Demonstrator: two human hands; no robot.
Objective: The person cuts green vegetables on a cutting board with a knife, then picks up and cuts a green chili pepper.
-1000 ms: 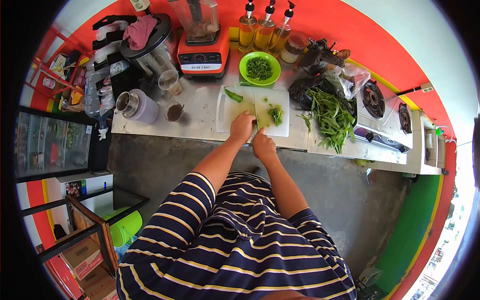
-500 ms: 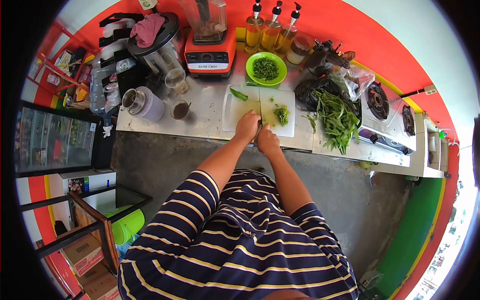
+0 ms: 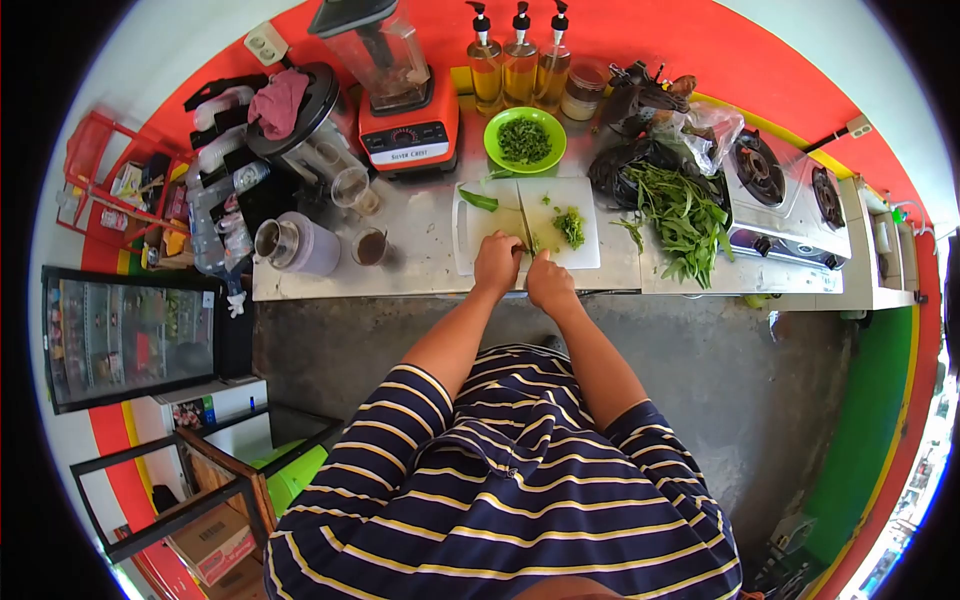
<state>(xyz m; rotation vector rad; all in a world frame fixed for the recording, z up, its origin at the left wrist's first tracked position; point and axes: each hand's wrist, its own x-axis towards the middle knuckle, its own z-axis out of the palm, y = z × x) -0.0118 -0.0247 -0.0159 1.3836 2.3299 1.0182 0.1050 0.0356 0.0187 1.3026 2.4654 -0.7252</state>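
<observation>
A white cutting board (image 3: 585, 253) lies at the counter's front edge. On it my right hand (image 3: 549, 280) is closed around the handle end of a knife (image 3: 524, 215), whose blade points away from me. Beside it my left hand (image 3: 498, 262) is closed at the knife's left side; what its fingers hold is hidden. Chopped greens (image 3: 570, 227) form a small pile on the board's right half, and a green piece (image 3: 479, 201) lies at the upper left. Behind the board, a lime-green bowl (image 3: 524, 140) holds chopped greens.
Leafy greens (image 3: 682, 220) and a black plastic bag (image 3: 625, 170) lie right of the board, before a gas stove (image 3: 785, 215). To the left stand a glass (image 3: 370, 247), a jug (image 3: 300, 245) and a red blender (image 3: 410, 135). Pump bottles (image 3: 520, 70) stand behind.
The view has shifted and tilted slightly. Both hands remain close together at the board's front, around the knife, with little visible change.
</observation>
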